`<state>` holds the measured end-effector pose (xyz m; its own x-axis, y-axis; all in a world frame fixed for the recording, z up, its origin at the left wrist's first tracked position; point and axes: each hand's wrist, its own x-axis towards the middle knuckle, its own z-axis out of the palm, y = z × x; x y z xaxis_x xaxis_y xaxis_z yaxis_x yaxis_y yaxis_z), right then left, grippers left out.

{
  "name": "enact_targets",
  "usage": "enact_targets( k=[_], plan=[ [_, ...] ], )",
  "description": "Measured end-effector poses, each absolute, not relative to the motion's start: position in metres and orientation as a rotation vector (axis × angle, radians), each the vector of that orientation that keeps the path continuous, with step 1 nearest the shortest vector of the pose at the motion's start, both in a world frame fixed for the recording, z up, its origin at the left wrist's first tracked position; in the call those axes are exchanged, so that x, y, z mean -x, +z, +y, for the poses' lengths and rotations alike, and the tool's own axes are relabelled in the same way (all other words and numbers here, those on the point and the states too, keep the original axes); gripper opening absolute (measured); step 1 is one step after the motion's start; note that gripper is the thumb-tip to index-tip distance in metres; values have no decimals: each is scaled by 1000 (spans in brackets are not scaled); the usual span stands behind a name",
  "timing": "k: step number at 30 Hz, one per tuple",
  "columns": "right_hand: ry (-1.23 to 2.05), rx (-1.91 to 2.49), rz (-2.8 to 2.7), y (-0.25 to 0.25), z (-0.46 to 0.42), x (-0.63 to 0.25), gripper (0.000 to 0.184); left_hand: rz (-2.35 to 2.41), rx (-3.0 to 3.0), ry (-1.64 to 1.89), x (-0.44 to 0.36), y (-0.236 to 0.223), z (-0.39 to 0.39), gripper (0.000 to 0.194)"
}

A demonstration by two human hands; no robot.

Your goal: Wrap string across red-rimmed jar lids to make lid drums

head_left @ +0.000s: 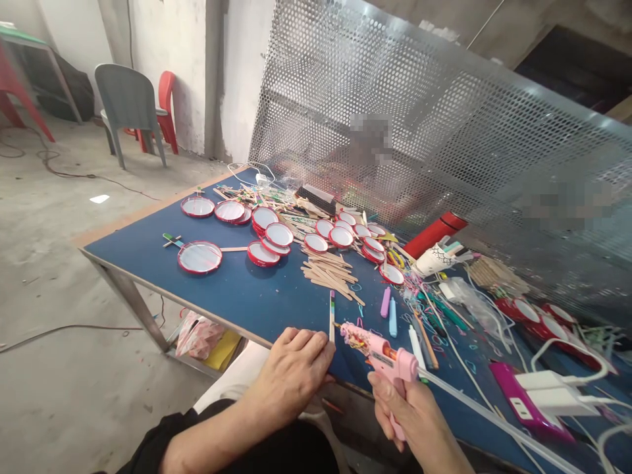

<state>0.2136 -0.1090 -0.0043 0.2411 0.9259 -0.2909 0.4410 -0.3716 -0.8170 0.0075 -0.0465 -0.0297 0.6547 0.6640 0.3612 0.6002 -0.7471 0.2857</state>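
Observation:
A pink hot glue gun [382,355] is gripped by its handle in my right hand [402,411], its nozzle pointing left. The nozzle tip is beside a wooden craft stick [332,309] with green, purple and dark patches at its far end. My left hand [296,365] rests at the table's front edge, fingers closed over the near end of that stick, which they partly hide. Beyond lies a pile of plain craft sticks [330,271]. Several round red-rimmed white discs [200,257] lie farther back, some stacked; one has sticks extending from it.
A perforated metal panel [395,131] stands along the back of the blue table [227,296]. Purple [385,301] and light blue markers [393,317] lie near the glue gun. On the right are a red flask [437,234], a pen cup [434,259], and a purple power strip [533,401] with cables.

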Motion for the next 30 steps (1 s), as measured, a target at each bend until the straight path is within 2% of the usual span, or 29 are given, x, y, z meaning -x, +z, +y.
enact_targets(
  k=[17,24,30],
  plan=[
    [1029,1931,-1245,-4,-116,-211,62,1033,-2764,762,-9,-36,-46,24],
    [1028,1909,-1232,-6,-121,-210,71,1029,-2778,812,-8,-39,-46,24],
    [999,1919,-1224,-6,-127,-209,69,1015,-2793,823,-8,-37,-45,25]
  ],
)
